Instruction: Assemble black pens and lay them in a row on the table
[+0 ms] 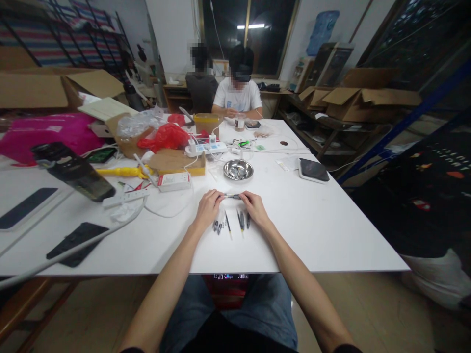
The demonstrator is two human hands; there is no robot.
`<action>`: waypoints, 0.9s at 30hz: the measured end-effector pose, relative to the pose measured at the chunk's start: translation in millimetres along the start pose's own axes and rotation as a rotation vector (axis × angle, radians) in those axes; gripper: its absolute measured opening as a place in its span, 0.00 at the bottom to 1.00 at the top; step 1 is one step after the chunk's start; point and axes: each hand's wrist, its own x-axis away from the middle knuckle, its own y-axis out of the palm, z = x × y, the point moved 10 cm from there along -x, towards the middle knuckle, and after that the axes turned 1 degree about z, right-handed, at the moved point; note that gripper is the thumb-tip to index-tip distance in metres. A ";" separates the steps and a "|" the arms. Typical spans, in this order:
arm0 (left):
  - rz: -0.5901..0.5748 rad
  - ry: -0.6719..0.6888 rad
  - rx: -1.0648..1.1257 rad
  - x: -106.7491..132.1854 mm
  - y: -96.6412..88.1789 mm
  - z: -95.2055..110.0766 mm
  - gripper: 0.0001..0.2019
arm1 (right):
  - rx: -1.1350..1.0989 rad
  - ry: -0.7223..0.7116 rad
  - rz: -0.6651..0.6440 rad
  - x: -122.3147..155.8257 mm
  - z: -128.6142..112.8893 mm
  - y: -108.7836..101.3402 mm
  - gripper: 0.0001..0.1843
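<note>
Between my two hands is a dark pen, held level above the white table. My left hand pinches its thin, lighter left end, and my right hand pinches the dark right end. Below them, pen parts lie in loose groups: small clear and black pieces by my left hand, a thin pen refill in the middle, and dark pen barrels closer to my right hand. Just beyond my hands sits a round metal dish containing small parts too fine to make out.
On the left are a dark bottle, phones, cables and a white and red box. Red plastic bags and a power strip lie farther back. A dark-screened device rests at right. Across the table sits a person.
</note>
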 end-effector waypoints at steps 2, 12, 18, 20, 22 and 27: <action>0.006 0.005 0.010 0.3 -0.3 0.2 0.09 | -0.002 -0.002 -0.014 0.2 -1.0 1.2 0.19; 0.000 -0.012 -0.129 -0.4 1.0 -4.5 0.14 | 0.070 -0.020 -0.070 2.4 -8.6 10.4 0.19; -0.031 -0.087 -0.184 1.4 6.4 -12.3 0.14 | 0.151 -0.033 0.024 4.0 -7.6 6.6 0.17; -0.048 -0.138 -0.201 2.9 7.8 -15.3 0.14 | 0.147 -0.037 0.043 4.6 -8.2 6.0 0.16; -0.072 -0.192 -0.232 4.7 9.4 -17.8 0.15 | 0.143 -0.053 0.066 4.8 -10.7 4.3 0.16; -0.121 -0.243 -0.296 6.0 10.9 -18.3 0.16 | 0.152 -0.094 0.089 5.9 -17.2 1.5 0.16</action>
